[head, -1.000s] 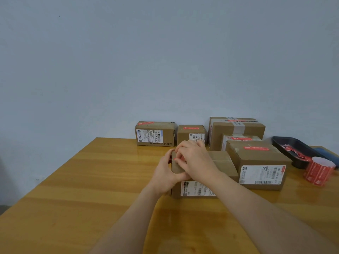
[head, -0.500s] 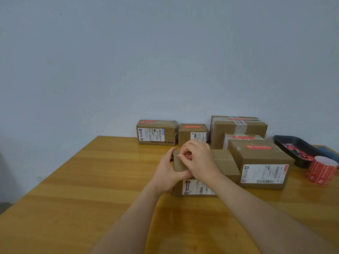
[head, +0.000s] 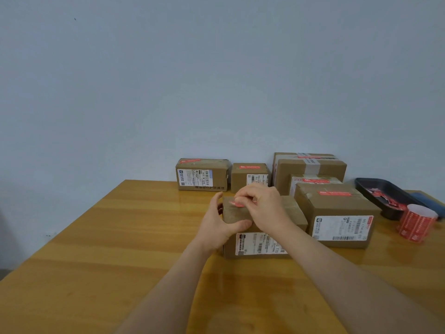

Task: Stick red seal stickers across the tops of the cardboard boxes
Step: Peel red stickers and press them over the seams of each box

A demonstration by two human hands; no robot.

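Observation:
A cardboard box [head: 260, 244] with a white label on its front stands in the middle of the table. My left hand [head: 220, 222] grips its left end, thumb lying across the top. My right hand [head: 265, 206] is over the box top, fingers curled and pinching a red seal sticker [head: 237, 204] that lies on the top's left part. Most of the sticker is hidden under my fingers.
Several sealed boxes with red stickers stand behind and to the right, the nearest one [head: 337, 218] touching my box's right side. A roll of red stickers [head: 416, 222] and a black tray [head: 385, 196] sit at the right. The wooden table [head: 108, 249] ends at a wall.
My right hand has shifted slightly right along the box top, uncovering the sticker's left end. The left hand keeps its grip on the box.

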